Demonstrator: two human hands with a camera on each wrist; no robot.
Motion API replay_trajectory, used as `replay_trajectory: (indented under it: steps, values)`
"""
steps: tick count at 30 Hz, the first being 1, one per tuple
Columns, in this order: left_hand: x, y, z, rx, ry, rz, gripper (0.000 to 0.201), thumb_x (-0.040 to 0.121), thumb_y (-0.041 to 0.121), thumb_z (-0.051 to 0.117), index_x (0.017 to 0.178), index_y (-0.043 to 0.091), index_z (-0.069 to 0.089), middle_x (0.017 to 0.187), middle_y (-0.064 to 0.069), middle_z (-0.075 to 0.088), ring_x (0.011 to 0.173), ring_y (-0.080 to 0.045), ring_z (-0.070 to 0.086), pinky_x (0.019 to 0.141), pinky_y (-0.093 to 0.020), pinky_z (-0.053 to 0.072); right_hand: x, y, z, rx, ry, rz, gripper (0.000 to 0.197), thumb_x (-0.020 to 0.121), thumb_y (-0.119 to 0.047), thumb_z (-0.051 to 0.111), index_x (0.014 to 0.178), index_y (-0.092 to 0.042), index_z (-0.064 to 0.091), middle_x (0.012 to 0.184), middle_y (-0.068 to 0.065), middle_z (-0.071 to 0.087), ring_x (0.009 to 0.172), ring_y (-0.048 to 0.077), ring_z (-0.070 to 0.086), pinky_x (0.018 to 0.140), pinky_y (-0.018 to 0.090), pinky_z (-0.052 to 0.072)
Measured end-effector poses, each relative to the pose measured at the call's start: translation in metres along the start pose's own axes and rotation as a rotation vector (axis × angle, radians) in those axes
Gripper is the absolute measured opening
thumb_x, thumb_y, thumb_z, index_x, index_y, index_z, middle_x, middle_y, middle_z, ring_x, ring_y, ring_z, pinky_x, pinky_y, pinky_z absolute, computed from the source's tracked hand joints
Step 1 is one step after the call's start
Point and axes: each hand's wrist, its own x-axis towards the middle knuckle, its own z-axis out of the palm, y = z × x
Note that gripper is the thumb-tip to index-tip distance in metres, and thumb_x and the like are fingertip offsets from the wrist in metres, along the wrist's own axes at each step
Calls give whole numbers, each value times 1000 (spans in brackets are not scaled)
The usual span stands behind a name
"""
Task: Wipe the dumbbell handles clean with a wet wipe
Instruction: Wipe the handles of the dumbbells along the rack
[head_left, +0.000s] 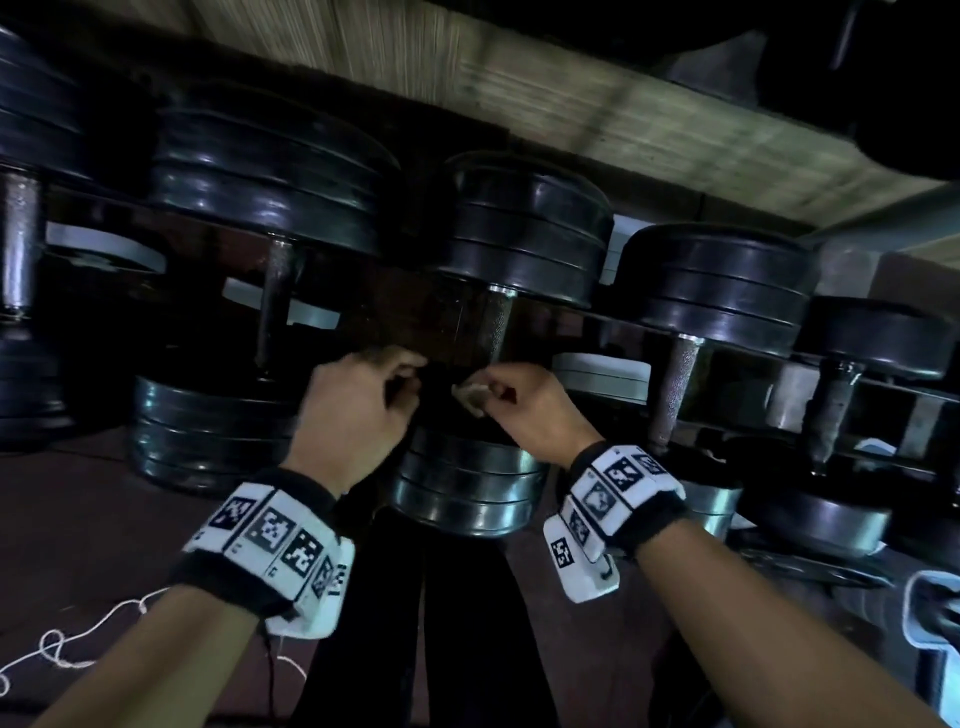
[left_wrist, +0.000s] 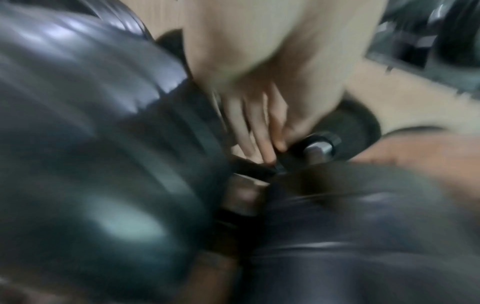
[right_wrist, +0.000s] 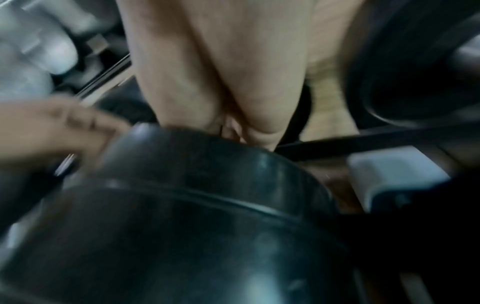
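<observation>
Since the wet wipe was a small crumpled scrap, it looked light and limp, best pinched at an edge and wrapped round a bar; the dumbbells looked heavy and stiff, so likely wiped in place on the rack, not lifted. Knurled handle of the middle dumbbell stood just above both hands, bare, wipe not touching it. Right hand was curled, thumb and fingers pinching the wipe just below that handle. Left hand sat just beside it, fingers curled toward the wipe; whether it gripped a corner or held nothing, could not tell, contact hidden in shadow. Wrist views were blurred; right one showed only a black weight plate below the fingers. More handles to either side, e.g. the next handle to the right. Judged as refolding the wipe between handles.
</observation>
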Motion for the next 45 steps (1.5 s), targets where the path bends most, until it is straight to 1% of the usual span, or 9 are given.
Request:
replay_trajectory:
  steps: [4, 8, 11, 14, 18, 23, 31, 38, 45]
  values:
    - [5, 27, 14, -647, -367, -155, 40, 94, 15, 64, 133, 10, 56, 122, -2, 67, 111, -5, 63, 97, -20, 48, -26, -10, -11, 475, 63, 22, 16, 97, -8, 63, 106, -19, 69, 84, -5, 69, 72, 5, 61, 62, 15, 44]
    - [14, 45, 18, -686, -187, -214, 4, 91, 11, 67, 95, 13, 67, 82, 0, 71, 66, 0, 64, 61, -11, 48, -47, 0, -16, 719, 179, 104, 17, 99, -13, 60, 115, -19, 64, 86, 3, 74, 76, 16, 66, 63, 23, 48]
    - [41, 31, 23, -428, 84, -207, 12, 93, 17, 67, 84, 25, 65, 70, 7, 67, 55, -2, 63, 56, -20, 49, -63, 30, -32, 485, 419, 113, 11, 100, -17, 59, 108, -23, 64, 84, -2, 74, 71, 5, 67, 67, 20, 50]
    - [71, 31, 32, -194, 174, -69, 10, 93, 12, 67, 97, 6, 74, 78, -3, 72, 65, -9, 65, 67, -22, 55, -87, 71, -58, 184, 663, 160, 9, 98, -23, 62, 105, -25, 68, 83, -6, 73, 73, 2, 67, 77, 23, 53]
    - [72, 46, 45, -111, 112, 93, 15, 96, 8, 62, 96, 4, 76, 80, 5, 67, 67, -2, 61, 71, -13, 53, -108, 109, -65, -104, 780, 272, 32, 98, -40, 50, 105, -18, 71, 86, 10, 73, 83, 35, 68, 74, 42, 54]
    - [41, 26, 48, 129, -203, -23, 24, 101, 24, 57, 93, 14, 77, 95, -3, 74, 91, -18, 69, 86, -24, 52, -105, 114, -55, -121, 917, 314, 54, 85, -52, 32, 92, -16, 72, 79, 10, 73, 81, 40, 67, 71, 47, 54]
    - [91, 49, 34, -14, 43, -44, 19, 94, 15, 63, 86, 1, 73, 73, -7, 68, 64, -16, 59, 59, -10, 37, -106, 112, -57, -95, 949, 287, 50, 82, -48, 36, 89, -15, 73, 76, 8, 72, 75, 38, 66, 67, 45, 54]
    - [57, 19, 39, 72, -401, -58, 12, 92, 13, 68, 82, 13, 74, 70, 7, 68, 64, 1, 57, 57, -6, 38, -104, 117, -55, -109, 952, 282, 45, 83, -45, 36, 85, -17, 72, 73, 4, 71, 72, 35, 66, 66, 46, 54]
    - [99, 20, 40, -363, -103, -130, 5, 90, 11, 69, 89, 12, 73, 70, -1, 67, 57, 0, 58, 67, -19, 50, -104, 120, -54, -127, 965, 260, 48, 83, -45, 35, 84, -15, 72, 75, 7, 71, 71, 36, 65, 65, 47, 53]
